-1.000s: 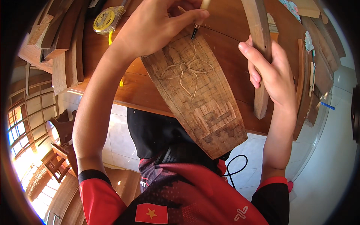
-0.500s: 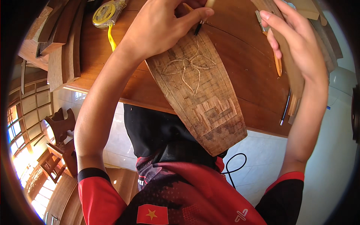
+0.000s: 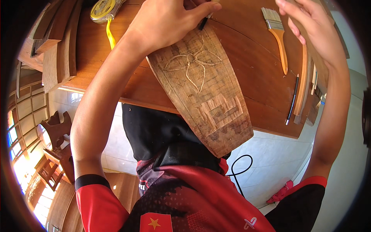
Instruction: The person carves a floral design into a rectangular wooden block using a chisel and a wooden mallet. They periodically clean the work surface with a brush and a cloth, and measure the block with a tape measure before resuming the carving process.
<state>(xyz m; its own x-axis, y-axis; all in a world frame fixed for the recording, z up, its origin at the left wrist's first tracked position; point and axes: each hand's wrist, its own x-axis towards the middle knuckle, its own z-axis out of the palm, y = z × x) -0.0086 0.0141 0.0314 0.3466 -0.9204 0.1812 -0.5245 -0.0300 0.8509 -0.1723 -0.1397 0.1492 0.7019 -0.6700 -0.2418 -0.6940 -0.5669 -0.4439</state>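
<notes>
A carved wooden board (image 3: pixel 220 92) with a petal outline and a chiselled patch rests slanting over the table's near edge. My left hand (image 3: pixel 166 23) lies over its far end, closed round a slim tool with a black lower part (image 3: pixel 203 23); the rest of that tool is mostly hidden. At the upper right my right hand (image 3: pixel 313 29) has its fingers curled round a long curved piece of wood (image 3: pixel 319 71), partly covered by the hand and forearm. A flat paintbrush (image 3: pixel 277 33) with an orange handle lies left of the right hand.
A pencil (image 3: pixel 292 99) and thin wood strips (image 3: pixel 303 87) lie along the table's right side. A tape measure (image 3: pixel 103 9) with yellow tape pulled out sits at the far left, beside stacked curved wood pieces (image 3: pixel 60 50). The brown table (image 3: pixel 251 63) ends near my lap.
My right hand has shifted right with the curved piece of wood, uncovering the paintbrush and more of the pencil. My left hand stays at the board's far end, and the view has shifted slightly.
</notes>
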